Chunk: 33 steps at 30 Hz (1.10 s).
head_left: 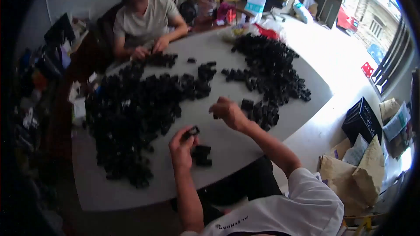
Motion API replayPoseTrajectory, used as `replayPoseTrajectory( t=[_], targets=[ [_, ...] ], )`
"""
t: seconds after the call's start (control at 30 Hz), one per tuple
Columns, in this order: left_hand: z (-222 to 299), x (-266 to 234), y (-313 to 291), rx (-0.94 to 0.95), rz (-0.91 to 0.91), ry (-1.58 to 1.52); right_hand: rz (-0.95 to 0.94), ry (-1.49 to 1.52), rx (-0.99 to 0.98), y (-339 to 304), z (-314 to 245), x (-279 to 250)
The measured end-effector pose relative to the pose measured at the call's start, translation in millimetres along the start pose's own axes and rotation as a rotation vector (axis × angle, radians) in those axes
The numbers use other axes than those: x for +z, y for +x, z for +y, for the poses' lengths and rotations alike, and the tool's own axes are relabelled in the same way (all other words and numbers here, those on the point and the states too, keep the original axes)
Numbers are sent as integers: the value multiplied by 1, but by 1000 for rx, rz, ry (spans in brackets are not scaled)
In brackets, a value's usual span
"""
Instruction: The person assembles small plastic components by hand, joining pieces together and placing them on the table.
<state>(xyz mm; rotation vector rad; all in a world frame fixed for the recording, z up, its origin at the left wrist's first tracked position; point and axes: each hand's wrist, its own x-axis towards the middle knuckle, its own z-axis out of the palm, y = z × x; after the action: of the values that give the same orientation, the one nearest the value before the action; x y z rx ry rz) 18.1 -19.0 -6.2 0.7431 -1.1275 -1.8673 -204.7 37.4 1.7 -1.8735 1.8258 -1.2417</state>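
Observation:
My left hand (180, 147) is closed around a small black block-like part (192, 131) with an opening in its upper end, held above the near side of the table. Beside that hand, a few similar black parts (202, 155) lie together on the tabletop. My right hand (230, 113) is raised further right with its fingers pinched together. Something dark shows at its fingertips, too small to name. Just beyond its wrist sits a small cluster of black parts (261, 112).
A big heap of black parts (131, 109) covers the left of the pale table (236, 148), another (271, 65) the far right. Across from me a person (148, 26) handles black parts. A black crate (362, 121) and brown paper sacks (354, 175) stand right of the table.

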Motion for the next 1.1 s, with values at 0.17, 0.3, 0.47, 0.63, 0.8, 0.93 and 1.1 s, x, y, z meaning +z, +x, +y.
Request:
replayPoseTrajectory(
  t=[0.17, 0.3, 0.47, 0.63, 0.8, 0.93, 1.1],
  targets=[
    [13, 16, 9, -12, -93, 70, -7, 692, 241, 9, -60, -6],
    [11, 9, 12, -31, -62, 53, -40, 637, 288, 12, -62, 20],
    [10, 5, 8, -33, -80, -26, 83, 423, 45, 6, -50, 45],
    [4, 4, 6, -26, -127, 15, 69, 565, 75, -3, -48, 47],
    [6, 8, 4, 3, -119, 29, 74, 550, 62, -5, -44, 52],
    [6, 4, 4, 6, -83, -62, -4, 299, 33, -6, -64, 41],
    [6, 5, 2, 98, -35, 55, -270, 355, 353, -4, -60, 35]
  ],
)
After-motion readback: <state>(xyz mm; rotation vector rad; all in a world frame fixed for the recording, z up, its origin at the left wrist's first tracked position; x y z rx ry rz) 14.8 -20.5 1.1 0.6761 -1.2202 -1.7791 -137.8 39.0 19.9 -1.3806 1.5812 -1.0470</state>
